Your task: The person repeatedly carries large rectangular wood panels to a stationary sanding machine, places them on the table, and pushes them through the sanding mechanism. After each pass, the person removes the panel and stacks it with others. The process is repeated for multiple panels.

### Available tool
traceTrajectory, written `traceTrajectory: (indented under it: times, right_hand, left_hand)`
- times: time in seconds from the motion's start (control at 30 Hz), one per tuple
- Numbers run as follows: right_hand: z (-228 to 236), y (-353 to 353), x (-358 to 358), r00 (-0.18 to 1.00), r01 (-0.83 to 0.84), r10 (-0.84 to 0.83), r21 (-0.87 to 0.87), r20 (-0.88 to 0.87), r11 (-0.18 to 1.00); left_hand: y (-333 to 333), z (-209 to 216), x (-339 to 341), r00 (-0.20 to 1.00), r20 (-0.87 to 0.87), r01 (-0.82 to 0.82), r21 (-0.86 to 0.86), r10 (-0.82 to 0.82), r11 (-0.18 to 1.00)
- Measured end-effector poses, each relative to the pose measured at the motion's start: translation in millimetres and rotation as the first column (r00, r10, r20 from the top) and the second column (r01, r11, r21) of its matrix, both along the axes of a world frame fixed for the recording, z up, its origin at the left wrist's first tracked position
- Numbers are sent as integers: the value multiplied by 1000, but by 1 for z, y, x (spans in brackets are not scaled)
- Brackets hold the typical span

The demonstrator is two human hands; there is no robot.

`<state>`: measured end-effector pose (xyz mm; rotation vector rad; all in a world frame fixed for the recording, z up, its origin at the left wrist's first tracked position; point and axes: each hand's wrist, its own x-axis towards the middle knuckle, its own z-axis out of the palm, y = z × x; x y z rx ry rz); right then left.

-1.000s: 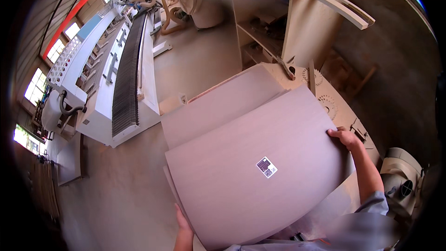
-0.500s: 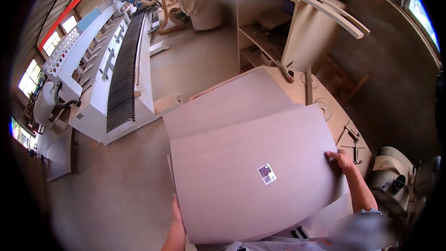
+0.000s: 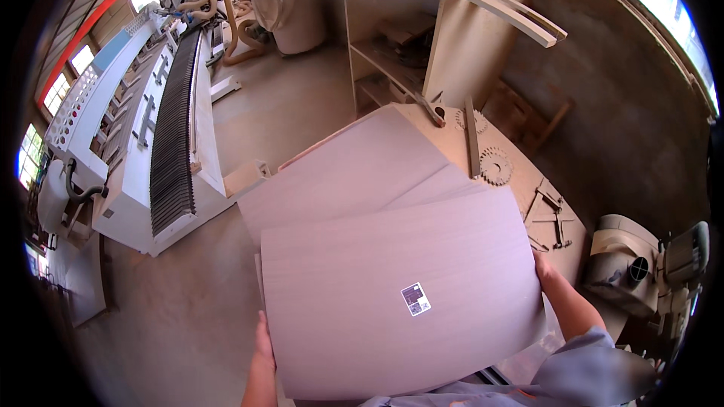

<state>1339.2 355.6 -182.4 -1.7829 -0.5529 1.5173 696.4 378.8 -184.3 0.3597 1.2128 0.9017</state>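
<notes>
I hold a large pale brown board (image 3: 377, 286) flat in front of me, above a stack of similar boards (image 3: 354, 169). A small square sticker (image 3: 415, 298) sits near its middle. My left hand (image 3: 263, 343) grips the board's left edge near the lower corner. My right hand (image 3: 541, 265) grips its right edge. The board hides most of both hands.
A long white machine with a dark ribbed conveyor (image 3: 170, 124) runs along the left. A workbench (image 3: 520, 181) on the right carries wooden gears and cut shapes. Shelving (image 3: 392, 53) stands behind the stack, and a grey dust extractor (image 3: 626, 264) stands at the far right. The floor is concrete.
The board has slid toward me and lower in view, uncovering more of the stack beneath. Both hands moved with it, still on its edges.
</notes>
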Motion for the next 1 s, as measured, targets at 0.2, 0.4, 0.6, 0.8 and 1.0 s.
traceTrajectory:
  times: [0.2, 0.4, 0.6, 0.8, 1.0]
  right_hand:
    - [-6, 6, -1, 979, 87, -47, 195, -200, 977]
    - [-28, -20, 6, 982, -1, 73, 389, -172, 921]
    - [-11, -30, 15, 999, 48, -43, 334, -21, 941]
    - [64, -13, -79, 999, 7, -24, 399, 37, 917]
    - [115, -30, -237, 994, -106, 103, 482, 33, 870]
  left_hand:
    - [6, 8, 6, 999, 32, -21, 0, 21, 1000]
    - [2, 12, 5, 997, 57, 57, 15, -58, 998]
    - [-24, 12, -7, 991, 134, 0, -75, 10, 997]
    - [-73, 24, -57, 996, 90, -12, 76, 5, 997]
    - [-169, 7, -170, 975, 107, -214, 205, 195, 955]
